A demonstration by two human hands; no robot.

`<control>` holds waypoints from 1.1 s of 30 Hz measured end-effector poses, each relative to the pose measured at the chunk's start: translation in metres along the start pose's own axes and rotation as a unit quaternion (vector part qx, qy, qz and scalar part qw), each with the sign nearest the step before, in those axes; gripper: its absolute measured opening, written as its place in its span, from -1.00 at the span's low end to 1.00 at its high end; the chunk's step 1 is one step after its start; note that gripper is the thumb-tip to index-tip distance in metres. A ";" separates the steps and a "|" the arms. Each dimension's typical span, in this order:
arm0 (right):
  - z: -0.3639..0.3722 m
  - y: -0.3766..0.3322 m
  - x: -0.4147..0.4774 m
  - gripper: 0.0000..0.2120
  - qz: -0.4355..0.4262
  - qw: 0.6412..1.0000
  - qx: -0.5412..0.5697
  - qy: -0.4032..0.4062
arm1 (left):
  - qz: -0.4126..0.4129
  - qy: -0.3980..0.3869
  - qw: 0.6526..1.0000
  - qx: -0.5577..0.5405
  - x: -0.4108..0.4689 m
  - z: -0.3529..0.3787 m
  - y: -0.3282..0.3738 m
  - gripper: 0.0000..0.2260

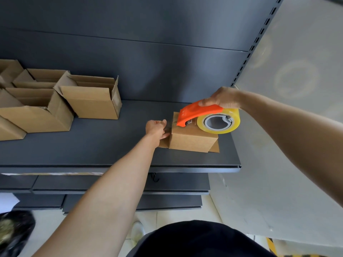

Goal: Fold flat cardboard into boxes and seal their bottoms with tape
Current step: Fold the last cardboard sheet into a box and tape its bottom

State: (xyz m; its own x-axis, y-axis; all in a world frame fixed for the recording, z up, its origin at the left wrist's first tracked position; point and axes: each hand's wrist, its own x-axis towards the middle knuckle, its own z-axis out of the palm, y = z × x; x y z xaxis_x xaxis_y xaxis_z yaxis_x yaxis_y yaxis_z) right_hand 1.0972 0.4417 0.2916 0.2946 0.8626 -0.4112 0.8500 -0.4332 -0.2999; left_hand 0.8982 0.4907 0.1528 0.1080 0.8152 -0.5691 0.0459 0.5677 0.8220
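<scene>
Pinching one box (193, 140), left hand (155, 128); right hand (225, 98), grip closed round one tape dispenser (197, 111); five open boxes (92, 101).

**Six boxes, one dispenser, two hands**

One closed box (193, 140) stands alone at the right end of the top shelf (111, 145). At left there are five open boxes (91, 101) (37, 117) (42, 75) (9, 69) (9, 130), some cut off by the frame edge. There is one orange dispenser (200, 112) with one tape roll (230, 123). Two hands show, left hand (157, 127) and right hand (222, 99). Three shelf tiers are visible, and one black bag (14, 230).
</scene>
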 end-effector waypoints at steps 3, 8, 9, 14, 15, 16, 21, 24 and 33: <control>0.001 0.002 -0.001 -0.41 -0.002 1.000 0.015 -0.002 | -0.015 -0.003 1.000 0.024 0.002 0.005 -0.004 -0.92; 0.003 0.004 -0.001 -0.46 -0.001 0.999 0.052 -0.002 | -0.033 -0.023 0.998 0.042 0.002 0.012 -0.010 -0.78; 0.003 0.003 0.000 -0.45 -0.001 0.999 0.051 -0.004 | -0.042 -0.025 0.998 0.039 0.002 0.012 -0.011 -0.78; 0.002 0.001 0.002 -0.44 -0.002 0.999 0.051 -0.008 | -0.079 -0.052 0.993 0.070 0.002 0.005 -0.012 -0.71; 0.002 0.001 0.003 -0.46 -0.001 0.999 0.051 -0.009 | -0.083 -0.049 0.993 0.074 0.001 0.005 -0.013 -0.70; 0.002 0.000 0.003 -0.47 -0.001 0.999 0.053 -0.010 | -0.083 -0.039 0.993 0.072 0.001 0.006 -0.012 -0.71; 0.002 -0.002 0.007 -0.49 -0.003 0.998 0.057 -0.009 | 0.024 0.041 0.992 0.115 -0.001 0.011 -0.002 -0.87; 0.002 0.000 0.007 -0.51 -0.002 0.998 0.059 -0.010 | 0.036 0.011 0.996 0.078 -0.003 0.010 0.001 -0.88; 0.000 0.005 0.005 -0.49 -0.006 0.998 0.070 -0.008 | 0.106 -0.037 0.984 0.137 -0.016 0.021 0.016 -0.77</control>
State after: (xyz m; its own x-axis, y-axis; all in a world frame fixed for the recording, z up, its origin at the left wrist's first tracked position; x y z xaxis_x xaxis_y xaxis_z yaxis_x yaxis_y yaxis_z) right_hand 1.1026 0.4440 0.2878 0.2772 0.8641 -0.4201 0.7841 -0.4561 -0.4209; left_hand 0.9180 0.4844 0.1750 0.2154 0.8957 -0.3891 0.2801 0.3250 0.9033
